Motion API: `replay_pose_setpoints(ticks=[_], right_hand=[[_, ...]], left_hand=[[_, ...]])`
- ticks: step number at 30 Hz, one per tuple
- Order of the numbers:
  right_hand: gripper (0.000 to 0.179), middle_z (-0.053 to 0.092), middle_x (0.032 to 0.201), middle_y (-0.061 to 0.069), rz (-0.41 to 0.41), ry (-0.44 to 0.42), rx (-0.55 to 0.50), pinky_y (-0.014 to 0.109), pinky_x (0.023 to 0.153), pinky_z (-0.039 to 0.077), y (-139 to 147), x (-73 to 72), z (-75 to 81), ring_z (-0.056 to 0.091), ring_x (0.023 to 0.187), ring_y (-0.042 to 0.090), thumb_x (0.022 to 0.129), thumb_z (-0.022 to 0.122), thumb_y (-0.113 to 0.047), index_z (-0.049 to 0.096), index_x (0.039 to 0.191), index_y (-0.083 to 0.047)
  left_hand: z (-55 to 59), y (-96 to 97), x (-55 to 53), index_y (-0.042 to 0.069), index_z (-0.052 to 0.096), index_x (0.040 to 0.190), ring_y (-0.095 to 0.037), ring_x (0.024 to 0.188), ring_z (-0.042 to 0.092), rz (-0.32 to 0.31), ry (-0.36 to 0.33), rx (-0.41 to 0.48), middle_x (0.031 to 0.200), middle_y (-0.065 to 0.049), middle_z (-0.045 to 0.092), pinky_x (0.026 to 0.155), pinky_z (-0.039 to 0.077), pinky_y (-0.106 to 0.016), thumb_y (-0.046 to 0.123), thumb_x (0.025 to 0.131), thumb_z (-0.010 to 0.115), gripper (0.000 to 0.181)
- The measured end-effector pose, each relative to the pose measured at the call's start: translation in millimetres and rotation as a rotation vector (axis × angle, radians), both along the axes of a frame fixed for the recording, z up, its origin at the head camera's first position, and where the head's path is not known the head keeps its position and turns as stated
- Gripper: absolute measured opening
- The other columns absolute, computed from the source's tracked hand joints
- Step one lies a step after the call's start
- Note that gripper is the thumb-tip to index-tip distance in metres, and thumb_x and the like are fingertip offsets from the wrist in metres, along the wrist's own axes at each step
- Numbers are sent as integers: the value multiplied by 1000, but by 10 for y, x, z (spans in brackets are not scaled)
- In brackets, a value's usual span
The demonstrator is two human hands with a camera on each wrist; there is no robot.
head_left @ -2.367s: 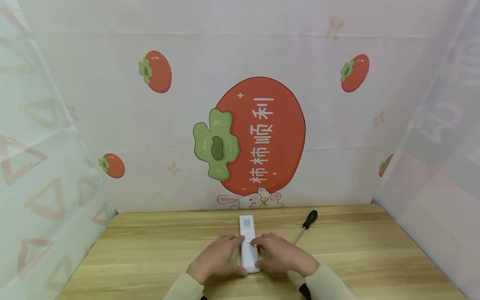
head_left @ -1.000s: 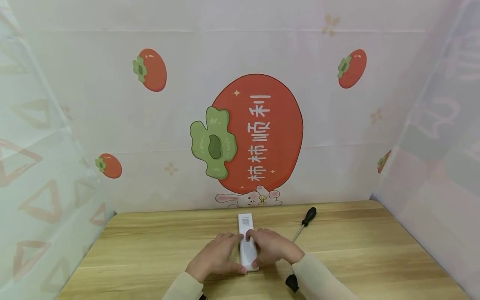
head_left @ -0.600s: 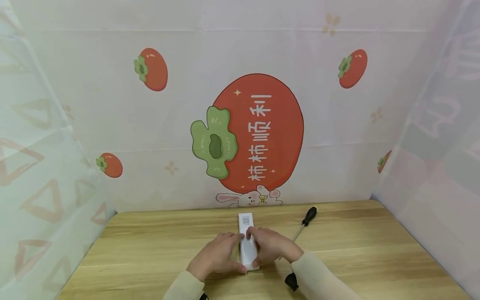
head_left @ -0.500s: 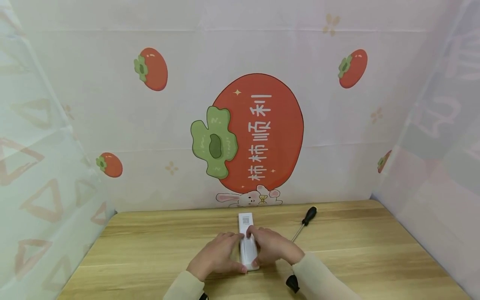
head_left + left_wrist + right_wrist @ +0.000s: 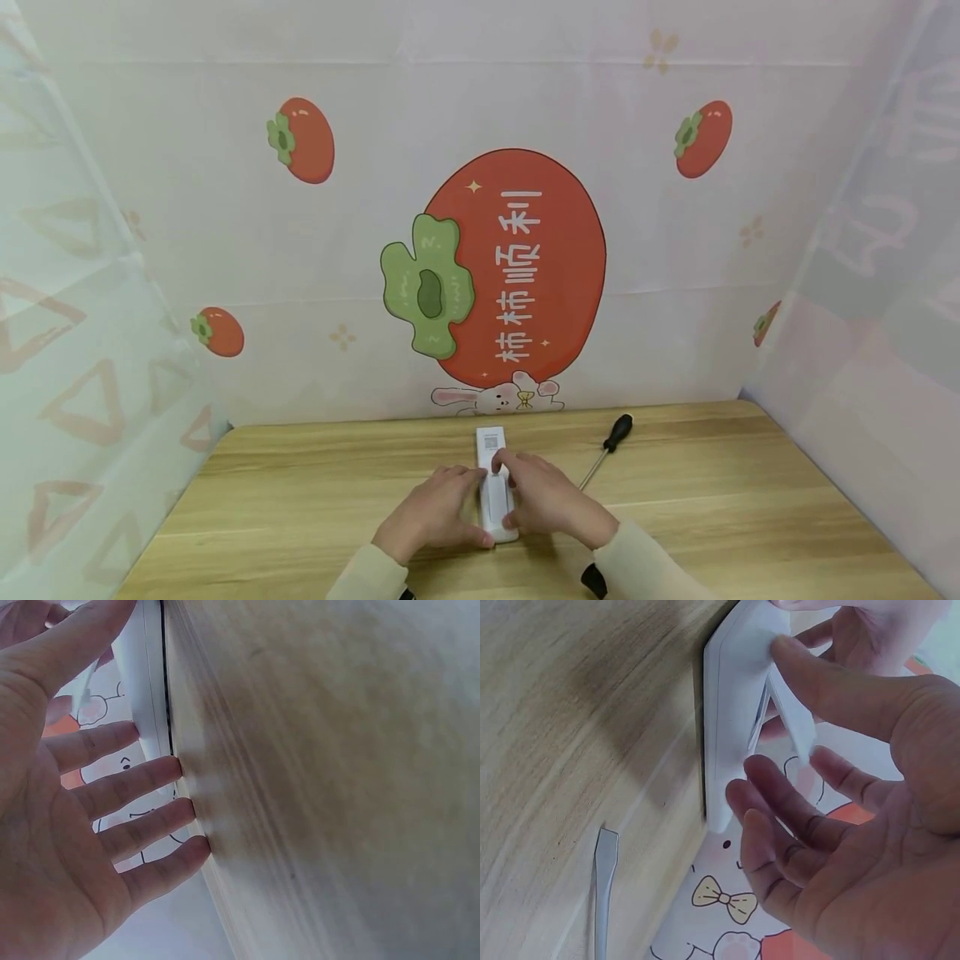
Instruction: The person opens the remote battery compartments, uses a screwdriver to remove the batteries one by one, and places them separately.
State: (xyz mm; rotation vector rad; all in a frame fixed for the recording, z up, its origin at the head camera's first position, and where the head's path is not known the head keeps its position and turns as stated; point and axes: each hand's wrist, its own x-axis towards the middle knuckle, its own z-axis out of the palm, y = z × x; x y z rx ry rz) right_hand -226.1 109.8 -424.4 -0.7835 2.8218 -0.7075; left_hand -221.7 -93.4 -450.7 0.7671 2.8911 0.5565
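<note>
From my head view, the white remote [image 5: 491, 460] lies on the tabletop [image 5: 300, 500] at six o'clock. At its eight o'clock I see the left hand [image 5: 438, 517], fingers straight, steadying its side. At its three o'clock the right hand [image 5: 551, 500] has an index finger hooked at the free edge of the tilted-up cover [image 5: 791, 716]. A screwdriver [image 5: 619, 432] rests apart, at the remote's two o'clock.
</note>
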Motion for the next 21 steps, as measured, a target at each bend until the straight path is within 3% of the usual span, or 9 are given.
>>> replay_pose_setpoints(ticks=[9, 15, 21], right_hand=[[30, 58, 84, -5, 4, 20, -117, 27, 64, 43, 15, -1, -46, 51, 72, 10, 89, 75, -3, 57, 109, -16], [25, 54, 74, -8, 13, 57, -169, 24, 59, 44, 36, -21, -79, 49, 66, 7, 92, 70, 1, 56, 105, -15], [23, 56, 76, -5, 19, 52, -203, 24, 60, 45, 49, -13, -77, 50, 67, 7, 94, 66, 3, 56, 105, -14]], left_hand=[[3, 1, 13, 7, 57, 141, -36, 127, 53, 13, -13, 4, 136, -13, 60, 100, 49, -55, 58, 71, 87, 92], [11, 14, 14, 7, 57, 142, -34, 127, 54, 14, -17, 6, 137, -12, 59, 102, 49, -52, 58, 71, 87, 92], [2, 17, 13, 8, 57, 142, -33, 126, 54, 19, -12, 1, 137, -11, 60, 101, 50, -51, 59, 71, 87, 93]])
